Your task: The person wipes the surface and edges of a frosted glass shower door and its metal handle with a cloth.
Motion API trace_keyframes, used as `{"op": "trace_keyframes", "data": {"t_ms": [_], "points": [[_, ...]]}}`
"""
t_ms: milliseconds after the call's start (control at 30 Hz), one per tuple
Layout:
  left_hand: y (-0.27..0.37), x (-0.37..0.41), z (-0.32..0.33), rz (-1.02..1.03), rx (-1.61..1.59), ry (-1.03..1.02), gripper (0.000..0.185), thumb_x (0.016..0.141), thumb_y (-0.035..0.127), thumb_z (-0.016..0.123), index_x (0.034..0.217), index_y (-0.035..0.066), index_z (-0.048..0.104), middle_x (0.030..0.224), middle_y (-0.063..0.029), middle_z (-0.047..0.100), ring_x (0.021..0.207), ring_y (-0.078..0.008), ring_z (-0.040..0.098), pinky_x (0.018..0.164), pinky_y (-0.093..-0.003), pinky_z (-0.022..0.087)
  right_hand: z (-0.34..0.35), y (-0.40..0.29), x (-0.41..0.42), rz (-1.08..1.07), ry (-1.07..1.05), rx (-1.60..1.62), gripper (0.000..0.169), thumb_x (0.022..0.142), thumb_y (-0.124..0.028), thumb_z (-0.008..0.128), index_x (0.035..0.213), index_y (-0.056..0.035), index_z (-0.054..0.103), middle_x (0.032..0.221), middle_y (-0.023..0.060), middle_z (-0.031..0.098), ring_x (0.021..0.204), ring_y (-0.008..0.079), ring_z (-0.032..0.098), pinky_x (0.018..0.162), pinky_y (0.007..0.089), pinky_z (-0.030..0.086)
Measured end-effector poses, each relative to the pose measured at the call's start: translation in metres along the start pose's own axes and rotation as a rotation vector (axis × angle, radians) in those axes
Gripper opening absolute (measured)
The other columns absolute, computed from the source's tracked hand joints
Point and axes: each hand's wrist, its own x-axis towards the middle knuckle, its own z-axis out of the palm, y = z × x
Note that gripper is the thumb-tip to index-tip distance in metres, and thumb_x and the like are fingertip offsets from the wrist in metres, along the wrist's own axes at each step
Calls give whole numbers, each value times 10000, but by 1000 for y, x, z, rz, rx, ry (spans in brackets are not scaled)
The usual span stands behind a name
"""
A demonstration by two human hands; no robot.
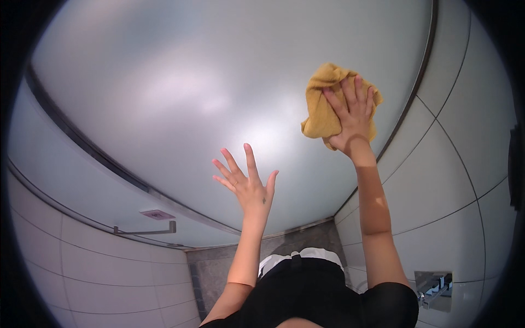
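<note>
My right hand (354, 108) lies flat with spread fingers on a crumpled yellow cloth (322, 117), pressing it against a frosted glass panel (172, 82). The cloth is on the right part of the panel, near its dark edge strip. Lower and left of it, my left hand (250, 184) holds nothing and has its fingers spread. It is at the same panel; whether the palm touches the glass cannot be told. A ring is on one finger of that hand.
A white tiled wall (434, 172) meets the panel on the right, with a chrome shower valve (434, 289) low down. On the left, a metal bar handle (145, 233) and a small pink sign (157, 215) are on another glass section. Below is a grey floor (221, 266).
</note>
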Motion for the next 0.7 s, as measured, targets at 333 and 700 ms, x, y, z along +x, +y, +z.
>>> {"op": "trace_keyframes", "data": {"t_ms": [333, 700], "points": [[-9, 0, 28, 83, 57, 27, 1207, 641, 461, 802, 1531, 202, 29, 1515, -271, -210, 1362, -535, -211, 941, -815, 60, 82, 6, -89, -12, 350, -118, 546, 741, -475, 675, 1240, -307, 529, 1441, 121, 357, 1384, 418, 231, 1070, 679, 111], [-12, 2, 24, 120, -13, 13, 1133, 680, 387, 808, 1523, 186, 78, 1501, -307, -200, 1328, -581, -229, 883, -846, 15, 164, 22, -282, 33, 8, -129, 312, 642, -322, 709, 937, -257, 633, 1185, 158, 467, 1330, 488, 256, 1005, 774, 109]]}}
